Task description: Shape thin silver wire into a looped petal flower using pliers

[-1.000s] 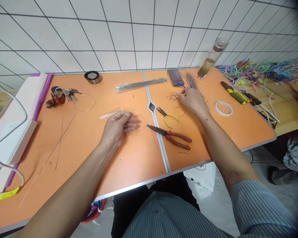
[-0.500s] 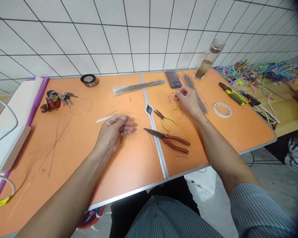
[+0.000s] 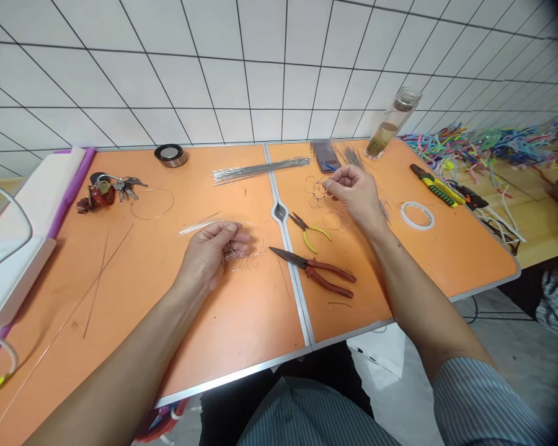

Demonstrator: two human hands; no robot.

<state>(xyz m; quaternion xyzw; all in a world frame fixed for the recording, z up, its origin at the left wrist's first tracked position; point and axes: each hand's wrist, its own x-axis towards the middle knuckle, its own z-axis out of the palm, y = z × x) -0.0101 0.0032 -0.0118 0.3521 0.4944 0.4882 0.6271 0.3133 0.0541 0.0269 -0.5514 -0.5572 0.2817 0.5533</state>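
**Wire loops on both sides of the yellow-handled pliers**

Left of the yellow-handled pliers, on the orange worktop, the left hand rests with its fingers curled together over the tangled loops; whether they clamp the wire, I cannot tell. Beyond the pliers, the right hand hovers with its fingers bunched, just beside a small wire flower, and any grip there is hidden. A wire ring lies just below that hand. Red-handled pliers lie just below the yellow-handled pliers. This thin wire looks light and springy, apt to snag or bend out of shape. It would probably be best pinched at a crossing point, not along an open curve.
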